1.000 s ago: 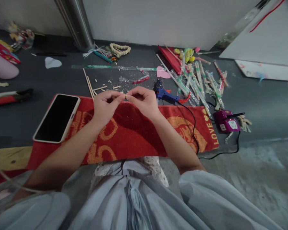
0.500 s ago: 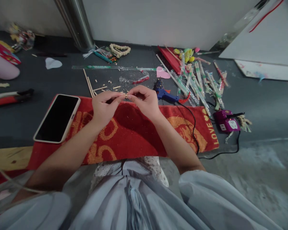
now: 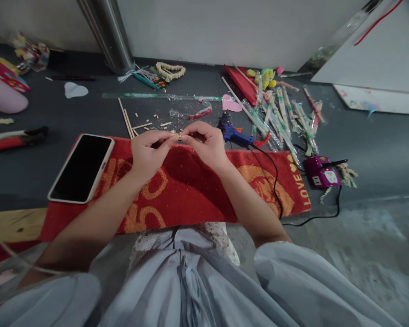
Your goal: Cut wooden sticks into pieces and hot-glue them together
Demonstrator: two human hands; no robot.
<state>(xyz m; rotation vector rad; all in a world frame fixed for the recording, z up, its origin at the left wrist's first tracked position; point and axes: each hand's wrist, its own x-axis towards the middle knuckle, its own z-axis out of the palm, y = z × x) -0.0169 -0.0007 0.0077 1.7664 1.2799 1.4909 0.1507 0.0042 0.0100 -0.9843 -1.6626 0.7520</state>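
Between my fingertips is a small cluster of pale wooden stick pieces (image 3: 178,136), mostly hidden by the fingers. My left hand (image 3: 148,152) pinches it from the left, thumb and forefinger closed. From the right, my right hand (image 3: 206,143) pinches the same piece. Both hands are above the far edge of a red towel (image 3: 194,190). Just beyond them lie short cut stick bits (image 3: 166,124) and longer wooden sticks (image 3: 125,116). A blue glue gun (image 3: 236,135) rests right of my right hand, its black cord crossing the towel.
A phone (image 3: 82,169) lies on the towel's left end. Red-handled pliers (image 3: 13,140) are further left. Wrapped chopsticks (image 3: 276,118) pile up at the right, near a purple power adapter (image 3: 322,171). A heart-shaped stick frame (image 3: 170,71) sits by the metal post (image 3: 109,36).
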